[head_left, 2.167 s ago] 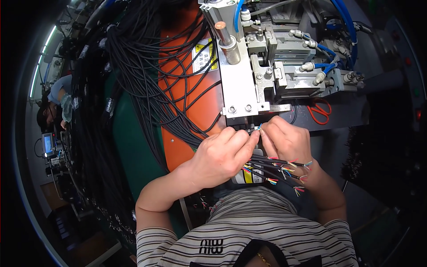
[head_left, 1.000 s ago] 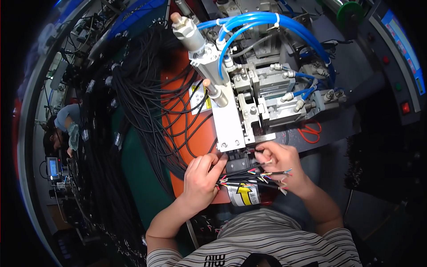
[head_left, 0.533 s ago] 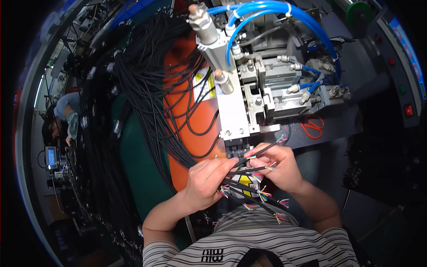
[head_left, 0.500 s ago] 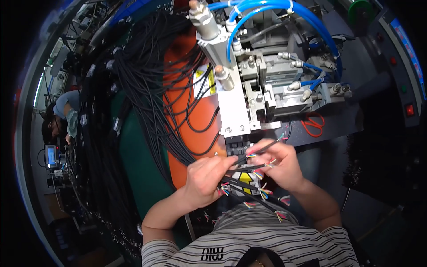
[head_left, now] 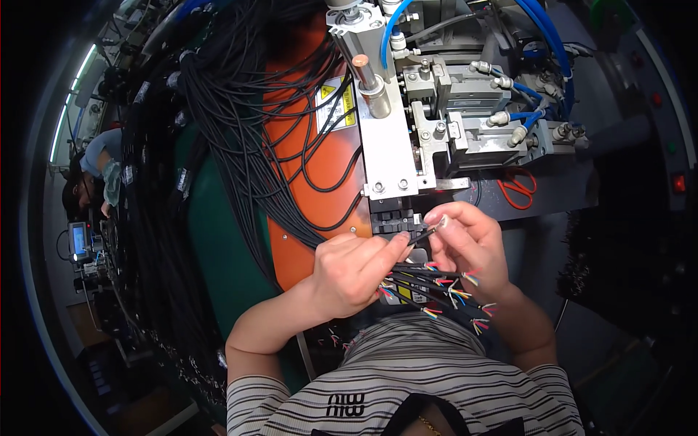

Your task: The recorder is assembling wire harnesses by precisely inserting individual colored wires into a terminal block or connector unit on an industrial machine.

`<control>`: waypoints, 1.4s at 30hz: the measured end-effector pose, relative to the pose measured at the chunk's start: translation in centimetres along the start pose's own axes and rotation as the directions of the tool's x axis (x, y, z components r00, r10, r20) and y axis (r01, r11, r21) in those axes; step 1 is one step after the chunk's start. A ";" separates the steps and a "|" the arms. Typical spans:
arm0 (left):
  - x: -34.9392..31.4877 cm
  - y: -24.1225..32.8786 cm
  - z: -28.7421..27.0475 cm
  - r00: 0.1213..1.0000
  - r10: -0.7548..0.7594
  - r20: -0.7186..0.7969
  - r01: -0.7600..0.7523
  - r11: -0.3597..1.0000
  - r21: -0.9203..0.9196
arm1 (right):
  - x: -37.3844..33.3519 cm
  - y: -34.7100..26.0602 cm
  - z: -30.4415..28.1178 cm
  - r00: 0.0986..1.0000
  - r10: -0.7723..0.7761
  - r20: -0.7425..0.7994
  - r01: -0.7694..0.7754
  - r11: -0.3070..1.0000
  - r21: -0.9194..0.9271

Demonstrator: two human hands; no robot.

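My left hand (head_left: 354, 270) is closed round a bundle of black cables (head_left: 436, 280). Their stripped ends fan out to the right in thin red, yellow, blue and white wires. One single cable (head_left: 420, 237) sticks out from the left fingertips. Its tip is pinched by my right hand (head_left: 471, 243), with thumb and forefinger hiding the wires there. Just beyond the fingers lies a black fixture block (head_left: 392, 221) under the metal press machine (head_left: 387, 163). A yellow warning label (head_left: 413, 291) shows partly behind the bundle.
Long black cables (head_left: 225, 138) run over the orange plate (head_left: 313, 189) and the green surface (head_left: 218, 240) on the left. Red-handled scissors (head_left: 518, 190) lie right of the press. Blue air hoses (head_left: 542, 36) arch above it. Another person (head_left: 102, 156) works far left.
My right hand has closed in on one cable's tip, and its fingers now pinch it. The other cable ends now hang below, in front of the right palm. The view has shifted slightly.
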State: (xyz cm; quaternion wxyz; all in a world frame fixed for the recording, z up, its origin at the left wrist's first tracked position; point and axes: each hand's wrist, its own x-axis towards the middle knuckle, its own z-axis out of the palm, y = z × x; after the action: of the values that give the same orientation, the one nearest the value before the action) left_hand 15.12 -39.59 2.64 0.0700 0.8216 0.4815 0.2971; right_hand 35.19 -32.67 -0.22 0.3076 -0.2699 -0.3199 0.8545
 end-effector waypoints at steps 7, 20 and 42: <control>0.6 0.1 0.7 0.998 0.069 0.010 -0.070 0.993 0.098 | 0.4 0.5 0.4 0.980 -0.183 0.078 0.199 0.887 -0.417; 1.1 -1.3 0.9 0.982 -0.176 0.070 0.189 0.902 -0.388 | 0.7 0.2 -0.6 0.993 -0.053 0.101 0.058 0.998 -0.041; 0.2 -0.7 0.7 0.992 -0.094 0.079 0.090 0.994 0.062 | 1.8 -0.1 -0.5 0.833 -0.451 0.321 0.402 0.095 -0.911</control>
State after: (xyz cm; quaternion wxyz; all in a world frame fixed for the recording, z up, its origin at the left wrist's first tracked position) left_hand 15.00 -38.95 1.89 0.0791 0.8117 0.5242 0.2454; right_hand 34.34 -31.13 -0.90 0.3163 -0.3114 -0.8277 0.3433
